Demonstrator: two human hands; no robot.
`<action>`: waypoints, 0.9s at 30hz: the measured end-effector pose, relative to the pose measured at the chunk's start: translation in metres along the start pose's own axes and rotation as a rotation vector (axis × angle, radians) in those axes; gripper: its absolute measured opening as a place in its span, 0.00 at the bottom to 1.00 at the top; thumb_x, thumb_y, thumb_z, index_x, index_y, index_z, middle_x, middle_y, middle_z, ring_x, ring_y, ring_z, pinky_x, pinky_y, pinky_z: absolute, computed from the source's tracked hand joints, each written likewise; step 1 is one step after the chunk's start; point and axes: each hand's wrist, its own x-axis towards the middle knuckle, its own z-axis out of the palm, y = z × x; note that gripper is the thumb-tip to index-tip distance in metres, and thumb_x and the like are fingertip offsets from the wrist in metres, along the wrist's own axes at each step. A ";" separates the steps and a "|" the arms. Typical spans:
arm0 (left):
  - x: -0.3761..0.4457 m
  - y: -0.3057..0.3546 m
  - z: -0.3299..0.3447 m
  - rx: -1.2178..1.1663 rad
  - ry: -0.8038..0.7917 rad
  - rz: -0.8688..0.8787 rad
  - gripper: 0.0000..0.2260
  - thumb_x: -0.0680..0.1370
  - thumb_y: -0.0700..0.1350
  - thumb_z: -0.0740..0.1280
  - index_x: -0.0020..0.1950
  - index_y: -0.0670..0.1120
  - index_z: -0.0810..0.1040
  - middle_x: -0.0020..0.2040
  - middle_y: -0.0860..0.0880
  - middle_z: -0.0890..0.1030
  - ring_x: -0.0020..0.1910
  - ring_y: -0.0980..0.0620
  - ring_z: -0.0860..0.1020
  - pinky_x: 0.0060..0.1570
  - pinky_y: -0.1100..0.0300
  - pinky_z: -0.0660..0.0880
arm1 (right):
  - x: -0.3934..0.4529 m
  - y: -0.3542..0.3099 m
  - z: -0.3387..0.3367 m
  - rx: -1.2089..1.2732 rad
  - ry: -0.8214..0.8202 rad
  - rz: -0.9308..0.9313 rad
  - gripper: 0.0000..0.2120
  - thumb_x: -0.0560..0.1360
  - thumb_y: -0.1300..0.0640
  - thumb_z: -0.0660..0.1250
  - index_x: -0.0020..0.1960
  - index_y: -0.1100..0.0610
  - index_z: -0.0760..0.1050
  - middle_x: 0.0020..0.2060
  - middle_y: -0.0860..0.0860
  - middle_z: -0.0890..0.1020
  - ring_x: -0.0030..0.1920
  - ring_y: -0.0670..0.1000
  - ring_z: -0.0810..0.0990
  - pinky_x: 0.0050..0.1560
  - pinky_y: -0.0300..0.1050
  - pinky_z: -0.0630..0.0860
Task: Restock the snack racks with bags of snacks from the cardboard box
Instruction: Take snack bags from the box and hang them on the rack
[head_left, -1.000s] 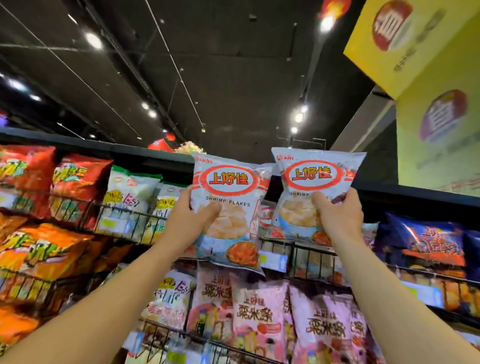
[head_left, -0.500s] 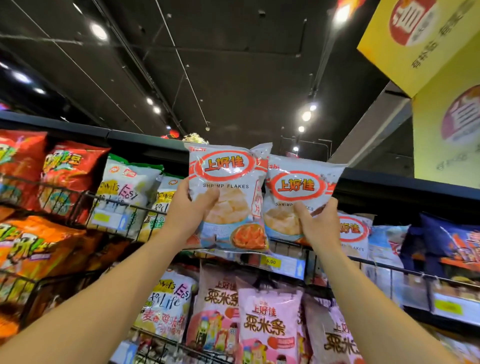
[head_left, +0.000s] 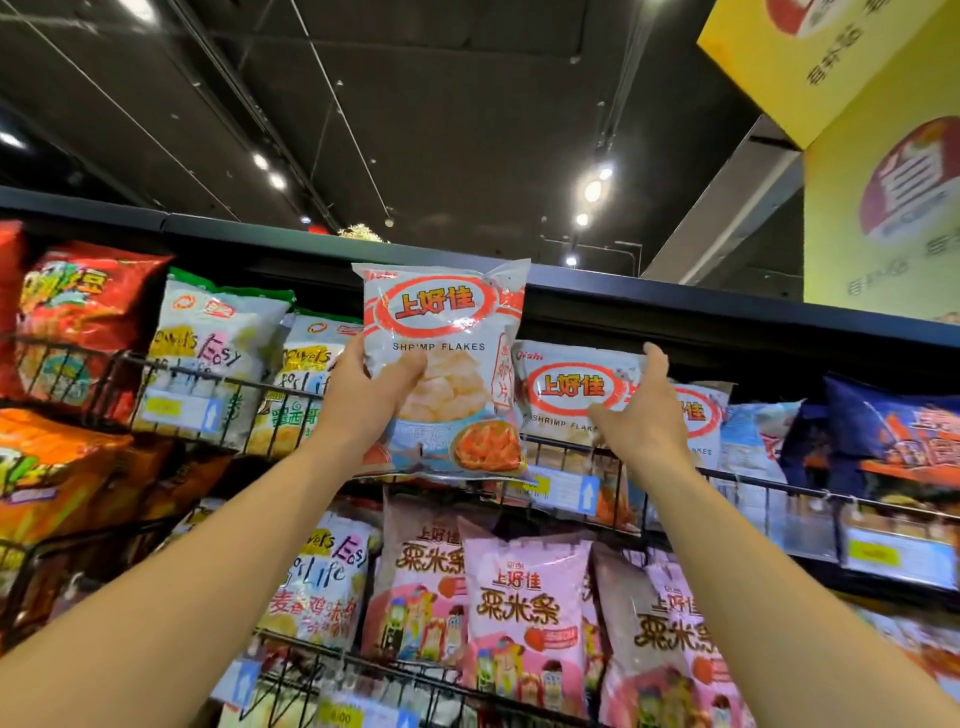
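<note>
Head-camera view looked up at the wire snack rack (head_left: 218, 387), and from where I stood the stock ran left to right: crinkled red and orange crisp bags (head_left: 88, 317) at the far left, then green-topped white bags (head_left: 218, 338) leaning against the black wire front.

Next came the left hand (head_left: 371, 395), fingers behind and thumb across the front of a pale blue-and-white plastic bag of shrimp flakes (head_left: 441, 374). That bag was held upright and above the wire, not yet in the rack, presumably so it could drop in beside its twin.

To its right, a second white shrimp flakes bag (head_left: 569, 395) stood inside the top rack, its lower edge behind the wire. The right hand (head_left: 644, 415) was spread wide, fingers straight, at the bag's right edge; I could not tell whether it touched. I judged it was steadying that bag upright or just letting go.

Farther right sat another bag of the same kind (head_left: 701, 415), then dark blue bags (head_left: 893, 426). Below hung pink bags (head_left: 524, 613) on the lower rack. No cardboard box was in sight.
</note>
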 end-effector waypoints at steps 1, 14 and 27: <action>-0.001 0.001 0.000 0.000 0.001 0.004 0.16 0.77 0.50 0.72 0.62 0.53 0.73 0.54 0.57 0.81 0.52 0.59 0.79 0.52 0.60 0.75 | 0.002 0.000 0.000 0.017 0.007 0.006 0.41 0.75 0.58 0.74 0.79 0.46 0.53 0.66 0.54 0.75 0.62 0.57 0.77 0.60 0.56 0.78; -0.009 0.002 -0.011 0.043 0.026 0.002 0.14 0.77 0.49 0.71 0.61 0.53 0.74 0.52 0.56 0.82 0.50 0.59 0.80 0.47 0.61 0.75 | 0.000 -0.008 0.011 0.020 -0.105 0.011 0.33 0.78 0.60 0.71 0.77 0.57 0.59 0.72 0.56 0.71 0.67 0.58 0.73 0.62 0.52 0.73; -0.041 0.022 0.064 0.109 -0.100 0.055 0.25 0.72 0.55 0.74 0.66 0.57 0.71 0.55 0.59 0.81 0.55 0.59 0.79 0.57 0.55 0.76 | -0.029 -0.013 -0.038 0.303 -0.145 -0.048 0.24 0.81 0.44 0.63 0.72 0.54 0.65 0.51 0.42 0.76 0.50 0.45 0.78 0.46 0.40 0.71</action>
